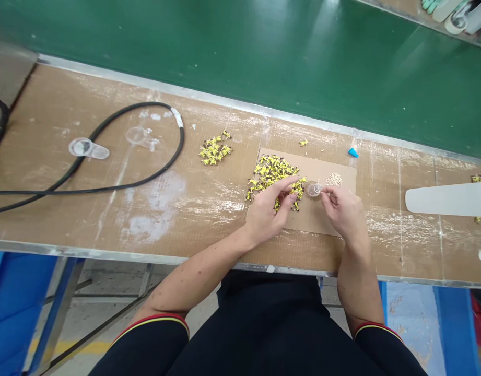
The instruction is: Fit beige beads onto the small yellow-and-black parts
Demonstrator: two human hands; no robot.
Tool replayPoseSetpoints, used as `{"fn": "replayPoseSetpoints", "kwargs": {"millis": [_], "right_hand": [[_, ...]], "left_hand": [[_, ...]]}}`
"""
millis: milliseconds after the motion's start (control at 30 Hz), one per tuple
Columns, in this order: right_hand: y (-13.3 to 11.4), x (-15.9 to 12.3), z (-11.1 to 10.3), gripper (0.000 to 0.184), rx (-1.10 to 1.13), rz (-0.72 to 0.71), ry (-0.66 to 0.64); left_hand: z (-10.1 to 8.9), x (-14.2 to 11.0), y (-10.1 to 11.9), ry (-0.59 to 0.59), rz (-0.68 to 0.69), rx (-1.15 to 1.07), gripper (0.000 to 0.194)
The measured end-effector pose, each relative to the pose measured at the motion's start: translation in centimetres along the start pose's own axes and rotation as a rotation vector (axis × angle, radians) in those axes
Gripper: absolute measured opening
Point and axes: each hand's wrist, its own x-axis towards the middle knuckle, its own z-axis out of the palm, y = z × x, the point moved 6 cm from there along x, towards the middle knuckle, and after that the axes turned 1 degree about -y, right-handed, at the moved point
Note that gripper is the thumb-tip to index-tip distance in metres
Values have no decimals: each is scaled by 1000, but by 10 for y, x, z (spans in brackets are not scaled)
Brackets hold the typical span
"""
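The right hand (345,211) has its fingers pinched on a small clear scoop (314,190), over a cardboard sheet (313,222); the left hand (265,211) has thumb and forefinger parted, over the near side of a pile of yellow pieces (273,169); pale beads (334,179) lie near the scoop; farther left, a black cable (140,183) loops across the counter (209,209).

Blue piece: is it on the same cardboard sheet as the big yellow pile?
No, the blue piece lies beyond the far edge of the cardboard sheet, while the big yellow pile sits mostly on it.
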Motion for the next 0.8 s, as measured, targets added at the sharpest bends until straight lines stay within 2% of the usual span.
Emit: {"fn": "replayPoseSetpoints", "kwargs": {"millis": [67, 200, 300, 500, 633, 800], "right_hand": [[0, 0, 1, 25, 2, 4, -1], [1, 0, 2, 25, 8, 15, -10], [-1, 0, -1, 25, 49, 12, 1], [-7, -1, -13, 20, 327, 40, 49], [-13, -4, -14, 16, 449, 46, 63], [-17, -5, -12, 16, 538, 36, 41]], "left_hand": [[0, -1, -2, 25, -45, -19, 38], [-1, 1, 1, -5, -44, -2, 19], [0, 3, 1, -48, -75, -20, 15], [3, 2, -13, -36, -248, -243, 12], [4, 2, -19, -37, -309, -329, 4], [4, 1, -22, -36, -357, -383, 13]]}}
